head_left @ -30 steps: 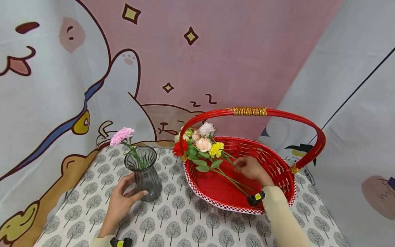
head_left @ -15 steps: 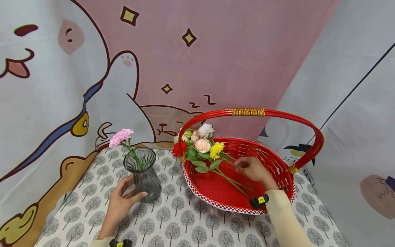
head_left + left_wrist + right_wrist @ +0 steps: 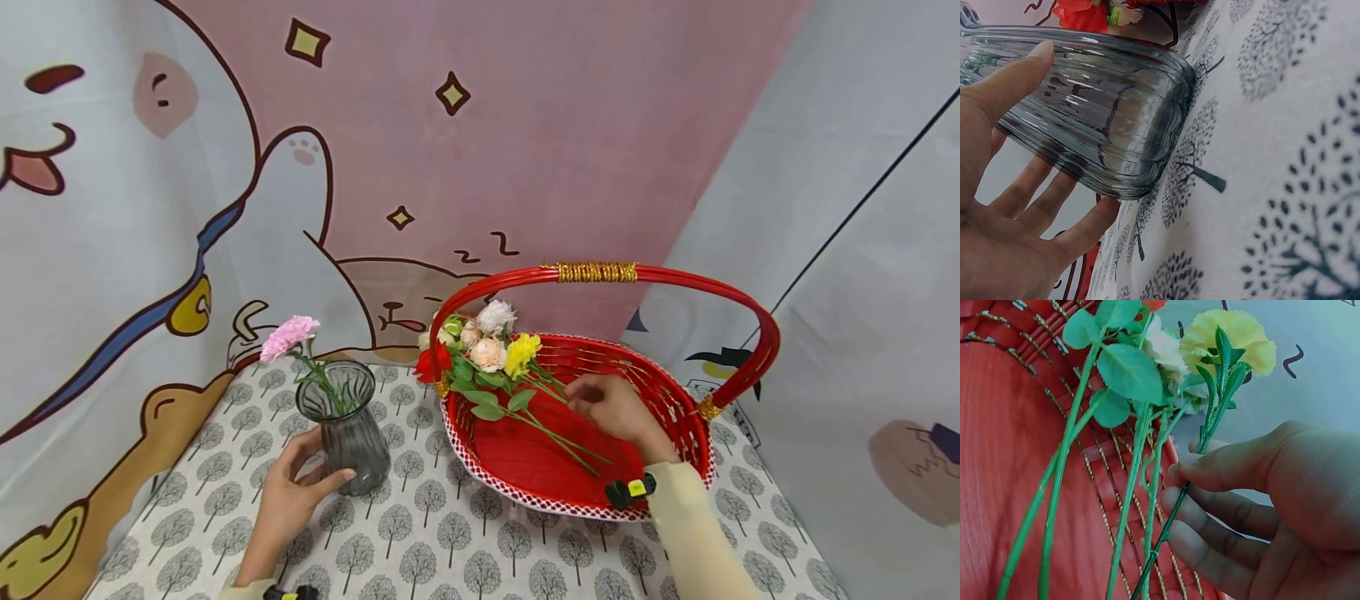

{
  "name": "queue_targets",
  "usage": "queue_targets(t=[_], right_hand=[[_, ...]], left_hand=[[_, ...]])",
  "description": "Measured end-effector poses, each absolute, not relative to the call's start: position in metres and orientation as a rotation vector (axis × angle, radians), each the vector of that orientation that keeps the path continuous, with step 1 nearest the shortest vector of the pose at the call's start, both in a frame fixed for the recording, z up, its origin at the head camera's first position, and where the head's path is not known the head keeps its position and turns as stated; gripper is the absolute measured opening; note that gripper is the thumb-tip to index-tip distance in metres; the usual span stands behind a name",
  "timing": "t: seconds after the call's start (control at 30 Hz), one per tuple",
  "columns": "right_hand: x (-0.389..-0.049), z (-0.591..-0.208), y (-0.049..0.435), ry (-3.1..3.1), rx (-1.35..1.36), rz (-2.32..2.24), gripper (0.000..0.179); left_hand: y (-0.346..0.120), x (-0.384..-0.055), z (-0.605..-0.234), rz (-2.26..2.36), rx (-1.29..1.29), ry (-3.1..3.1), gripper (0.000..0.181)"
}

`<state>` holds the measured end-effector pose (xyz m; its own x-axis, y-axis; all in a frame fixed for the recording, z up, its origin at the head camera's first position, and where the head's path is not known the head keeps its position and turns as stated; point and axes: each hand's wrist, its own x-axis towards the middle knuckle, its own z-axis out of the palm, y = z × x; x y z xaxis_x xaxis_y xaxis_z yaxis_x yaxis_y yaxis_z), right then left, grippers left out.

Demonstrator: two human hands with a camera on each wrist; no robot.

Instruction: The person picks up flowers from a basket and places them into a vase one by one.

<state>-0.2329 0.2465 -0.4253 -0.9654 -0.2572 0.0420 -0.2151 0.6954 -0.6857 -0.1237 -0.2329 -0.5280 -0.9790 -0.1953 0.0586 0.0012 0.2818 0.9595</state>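
Note:
My left hand holds the smoky ribbed glass vase, thumb on the near side and fingers around the far side. The vase stands upright on the cloth, with a pink carnation leaning left out of its mouth. Over the red basket, my right hand pinches the dark green stem of a yellow carnation between thumb and fingers. Its yellow head lies close beside the peach and white flowers in the head view. Other green stems run across the basket's floor, left of that hand in the right wrist view.
The basket's tall red handle arches over the right hand's work area. A red flower pokes over the basket's left end. Tree-printed cloth covers the table, and a cartoon-printed curtain hangs behind.
The yellow carnation has risen slightly within the bunch, with the right hand at its stem. The left hand and vase have stayed put; the head view has shifted a little.

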Motion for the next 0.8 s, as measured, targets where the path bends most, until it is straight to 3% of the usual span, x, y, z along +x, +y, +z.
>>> queue_targets(t=[0.8], right_hand=[[-0.206,-0.403,0.208,2.759,-0.546,-1.239,0.01]], left_hand=[[-0.234,-0.124,-0.529,-1.793,0.214,-2.399,0.081]])
